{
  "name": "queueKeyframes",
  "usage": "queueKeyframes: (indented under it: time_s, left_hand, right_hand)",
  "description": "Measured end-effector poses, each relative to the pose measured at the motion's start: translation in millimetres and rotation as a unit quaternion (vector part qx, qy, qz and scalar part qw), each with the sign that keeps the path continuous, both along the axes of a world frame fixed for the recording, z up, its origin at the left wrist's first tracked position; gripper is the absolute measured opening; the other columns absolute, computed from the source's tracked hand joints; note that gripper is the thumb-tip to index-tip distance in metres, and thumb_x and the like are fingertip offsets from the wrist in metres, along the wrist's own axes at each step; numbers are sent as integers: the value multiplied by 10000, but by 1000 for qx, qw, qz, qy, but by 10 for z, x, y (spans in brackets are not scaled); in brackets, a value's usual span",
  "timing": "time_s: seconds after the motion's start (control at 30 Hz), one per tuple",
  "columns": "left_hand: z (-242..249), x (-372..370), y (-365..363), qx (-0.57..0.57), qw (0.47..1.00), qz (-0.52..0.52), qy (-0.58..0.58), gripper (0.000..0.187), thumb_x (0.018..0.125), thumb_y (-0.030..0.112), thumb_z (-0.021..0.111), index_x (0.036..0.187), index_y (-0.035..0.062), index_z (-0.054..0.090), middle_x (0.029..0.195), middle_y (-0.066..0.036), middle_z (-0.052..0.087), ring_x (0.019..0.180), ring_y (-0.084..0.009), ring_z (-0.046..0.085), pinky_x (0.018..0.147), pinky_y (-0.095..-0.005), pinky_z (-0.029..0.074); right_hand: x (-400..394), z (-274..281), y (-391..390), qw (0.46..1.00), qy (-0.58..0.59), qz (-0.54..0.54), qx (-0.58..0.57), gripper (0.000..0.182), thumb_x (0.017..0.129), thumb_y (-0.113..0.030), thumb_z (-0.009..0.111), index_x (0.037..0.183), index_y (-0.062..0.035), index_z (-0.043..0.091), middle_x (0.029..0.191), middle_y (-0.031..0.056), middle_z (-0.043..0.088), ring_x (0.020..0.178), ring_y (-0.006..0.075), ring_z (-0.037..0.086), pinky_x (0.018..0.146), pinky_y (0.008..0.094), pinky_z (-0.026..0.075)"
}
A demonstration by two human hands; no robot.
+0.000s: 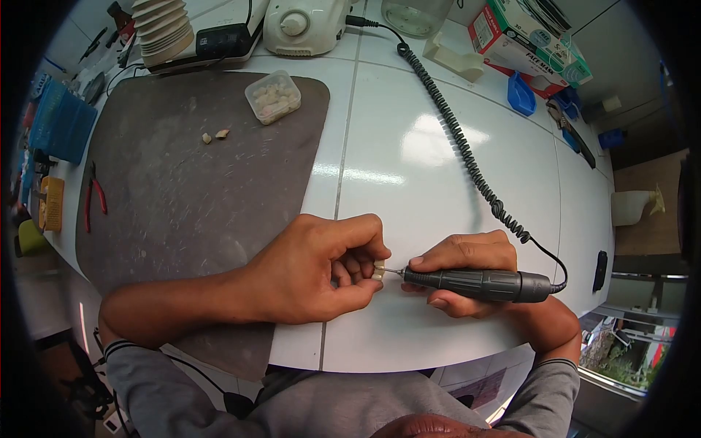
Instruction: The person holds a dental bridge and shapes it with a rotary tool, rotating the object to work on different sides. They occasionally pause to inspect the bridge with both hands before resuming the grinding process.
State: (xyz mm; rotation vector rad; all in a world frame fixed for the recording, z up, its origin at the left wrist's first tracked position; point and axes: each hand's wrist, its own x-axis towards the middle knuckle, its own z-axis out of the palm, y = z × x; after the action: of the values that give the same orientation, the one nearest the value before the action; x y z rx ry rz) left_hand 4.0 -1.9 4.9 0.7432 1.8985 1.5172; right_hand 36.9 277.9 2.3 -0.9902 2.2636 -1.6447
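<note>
My left hand [332,269] pinches a small cream-coloured piece [378,270] between thumb and fingertips, over the white table near its front edge. My right hand [467,266] is wrapped round a black rotary tool handpiece [482,285], which lies nearly level and points left. Its thin metal bit [395,271] reaches right up to the cream piece. From the handpiece's rear end a black coiled cord [467,146] runs up to a white control unit [303,28] at the back of the table.
A dark grey mat [190,182] covers the left side. On it are a clear tub [273,97] of pale pieces, two loose chips [215,136] and red-handled pliers [95,197]. Boxes [522,47] and a blue scoop-like tray [521,93] stand at the back right.
</note>
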Motion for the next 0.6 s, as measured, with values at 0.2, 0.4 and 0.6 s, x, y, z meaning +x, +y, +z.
queueKeyframes:
  time_s: [0.2, 0.4, 0.6]
  left_hand:
    - [18, -8, -17, -11, 1000, -15, -9, 278, 873, 71, 826, 1078, -17, 659, 934, -69, 745, 804, -80, 715, 652, -201, 551]
    - [23, -15, -15, -16, 1000, -9, -18, 322, 882, 74, 835, 1117, -5, 629, 939, -65, 748, 813, -73, 713, 671, -193, 539]
    - [13, -15, -11, -9, 999, 0, -38, 316, 887, 66, 838, 1108, -4, 624, 961, -78, 750, 826, -75, 716, 675, -193, 543]
  right_hand:
    - [-2, -18, 45, 996, -73, -13, -49, 346, 905, -156, 803, 1188, 35, 753, 983, 170, 815, 905, 256, 820, 837, 333, 657]
    - [-7, -37, 115, 983, -158, -11, -88, 367, 917, -130, 772, 1225, 63, 717, 989, 195, 811, 936, 260, 819, 855, 324, 654]
    - [-31, -45, 98, 989, -118, 2, -86, 353, 906, -130, 783, 1203, 54, 737, 997, 187, 810, 920, 256, 819, 848, 325, 653]
